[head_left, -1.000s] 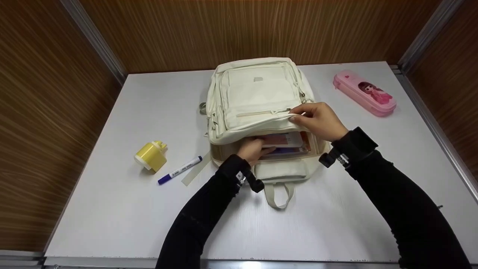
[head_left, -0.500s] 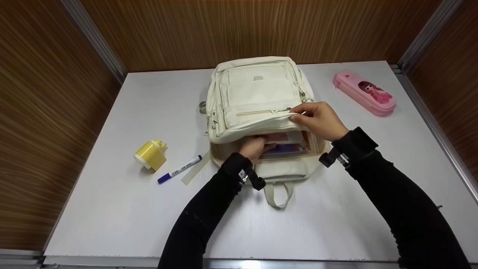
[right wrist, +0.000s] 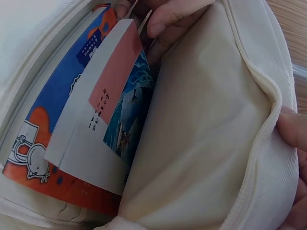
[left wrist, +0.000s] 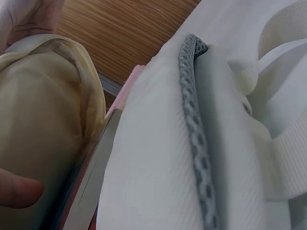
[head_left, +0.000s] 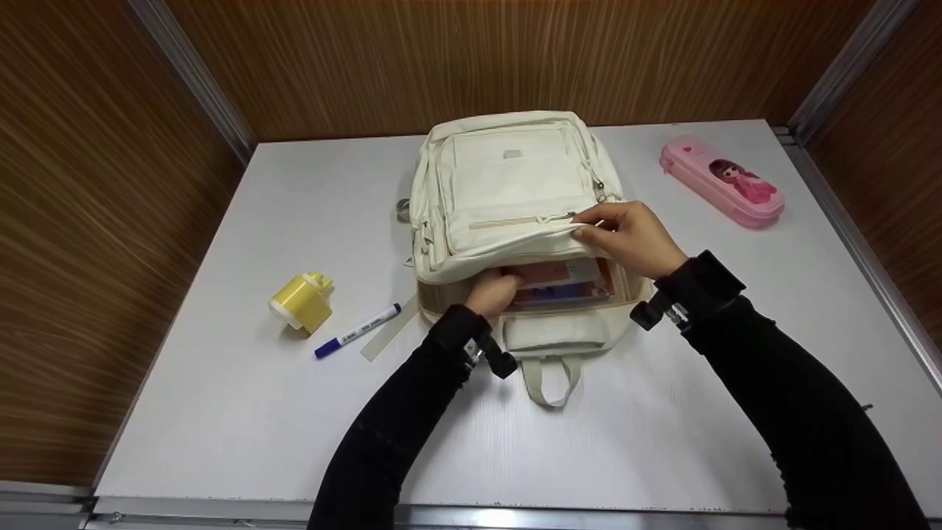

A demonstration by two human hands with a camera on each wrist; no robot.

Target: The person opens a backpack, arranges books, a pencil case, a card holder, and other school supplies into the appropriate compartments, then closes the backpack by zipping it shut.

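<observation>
A cream backpack (head_left: 515, 177) lies on the table with its main compartment unzipped. My right hand (head_left: 625, 232) pinches the edge of its front panel and holds it raised. My left hand (head_left: 494, 293) is inside the opening, at the end of the books; the head view hides most of its fingers. In the right wrist view, its fingers (right wrist: 168, 19) reach around the top corner of a white-and-pink book (right wrist: 79, 132) with a sea picture. Behind that stands an orange-and-blue book (right wrist: 67, 91). The left thumb (left wrist: 21, 189) shows against the lining in the left wrist view.
A yellow-and-white gadget (head_left: 303, 303), perhaps a pencil sharpener, and a blue-capped marker (head_left: 358, 331) lie left of the backpack. Beside the marker is a flat translucent strip (head_left: 388, 333). A pink pencil case (head_left: 725, 182) sits at the back right. Wood-grain panels (head_left: 515, 59) enclose the table.
My left hand has shifted slightly inside the backpack, and the fingers that lay over the books are now tucked out of the head view. My right hand keeps holding the panel edge.
</observation>
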